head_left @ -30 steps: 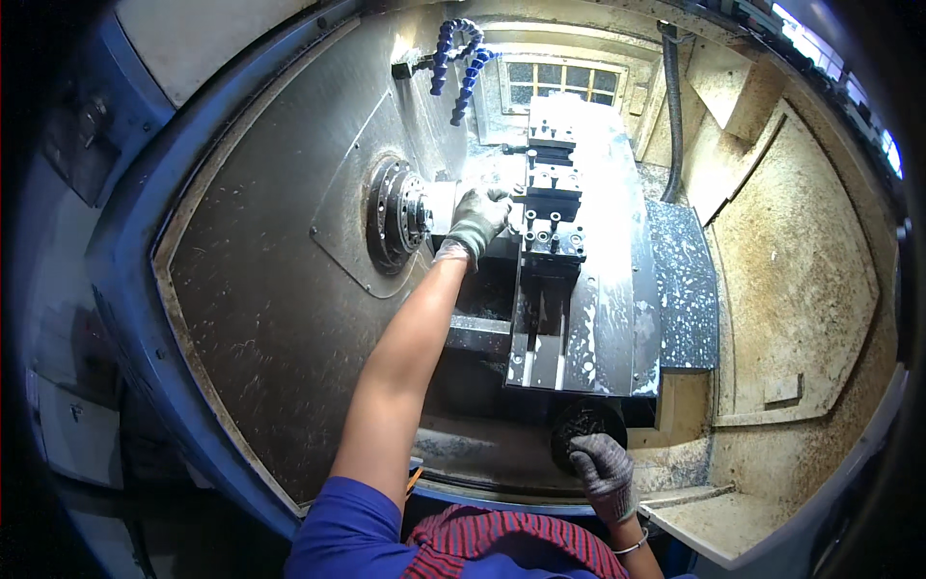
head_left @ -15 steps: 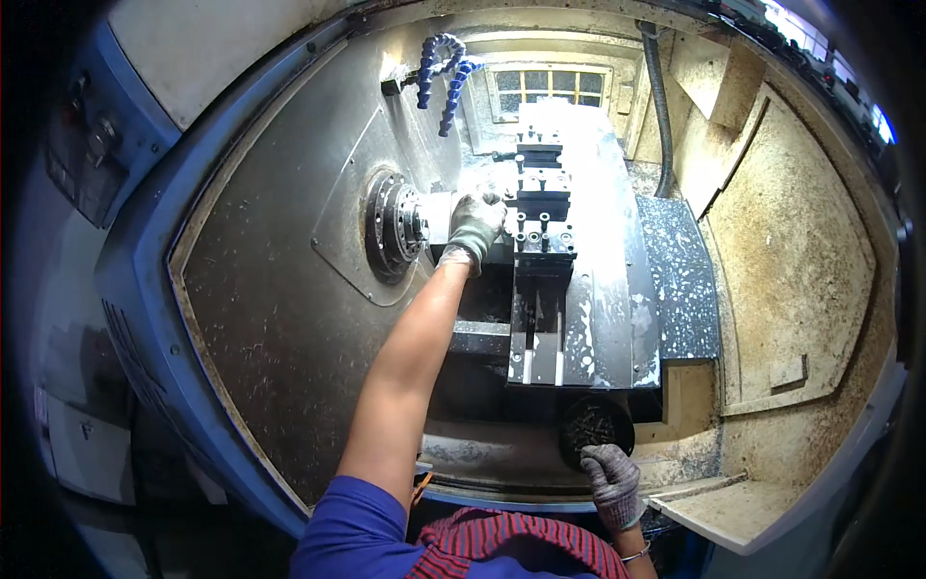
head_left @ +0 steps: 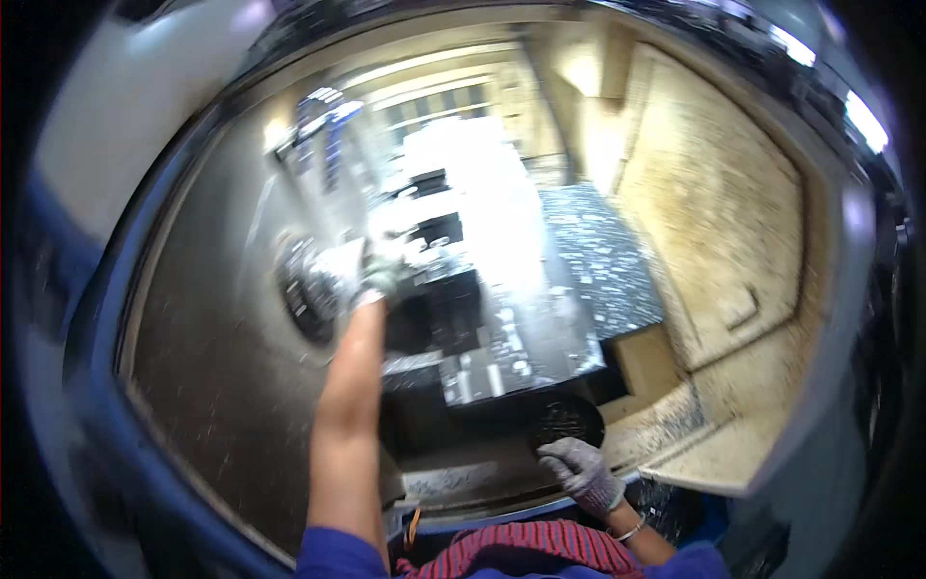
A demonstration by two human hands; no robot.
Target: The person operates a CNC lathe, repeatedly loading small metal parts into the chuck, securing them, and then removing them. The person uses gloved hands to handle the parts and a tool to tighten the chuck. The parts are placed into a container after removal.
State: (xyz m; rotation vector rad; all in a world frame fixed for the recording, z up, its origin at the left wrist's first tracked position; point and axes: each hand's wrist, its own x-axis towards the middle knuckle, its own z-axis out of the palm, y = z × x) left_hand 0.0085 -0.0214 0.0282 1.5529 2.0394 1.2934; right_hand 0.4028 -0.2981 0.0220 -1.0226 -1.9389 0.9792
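Note:
My left hand [head_left: 384,274], in a pale work glove, reaches into a lathe between the round chuck [head_left: 313,288] and the row of dark tool blocks [head_left: 446,261]. Motion and glare smear its fingers, so what they hold, if anything, does not show. Close to the front edge is my right hand [head_left: 585,475], in a grey knit glove. Its fingers are curled together at the near rim of a round black container [head_left: 590,415] with small metal pieces inside. Whatever lies between those fingers is too small or hidden.
Blue jointed coolant hoses [head_left: 333,145] hang at the back left. Right of the bright metal slide [head_left: 506,289] is a dark cover [head_left: 603,261] strewn with chips. A stained cream panel [head_left: 719,212] closes the right side; a pale ledge [head_left: 723,458] juts out at the front right.
The whole view has swung and blurred, shifting the lathe leftward in the picture. My left hand is still between chuck and tool blocks. My right hand remains by the black container.

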